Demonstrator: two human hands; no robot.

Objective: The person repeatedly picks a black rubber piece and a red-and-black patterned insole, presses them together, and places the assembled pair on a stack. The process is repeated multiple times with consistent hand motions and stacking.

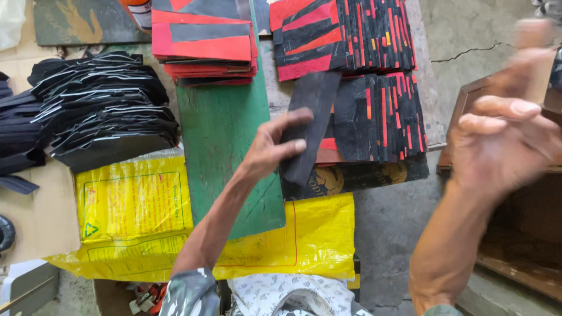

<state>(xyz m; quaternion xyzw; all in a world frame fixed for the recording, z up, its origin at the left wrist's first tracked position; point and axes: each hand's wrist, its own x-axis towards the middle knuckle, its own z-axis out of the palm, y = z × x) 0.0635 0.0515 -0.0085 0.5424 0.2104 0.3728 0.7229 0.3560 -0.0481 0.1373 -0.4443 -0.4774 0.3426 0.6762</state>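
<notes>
My left hand pinches a long black strip between thumb and fingers, holding it over the edge of a green board. Right beside the strip lies a fanned pile of black and red strips. My right hand is raised at the right, blurred, fingers spread, palm turned toward me, holding nothing that I can make out. It hovers above a brown wooden frame.
A heap of black strips lies at the left. Red and black sheets are stacked at the top, more mixed strips beside them. A yellow sack covers the near surface. Cracked concrete floor shows at the right.
</notes>
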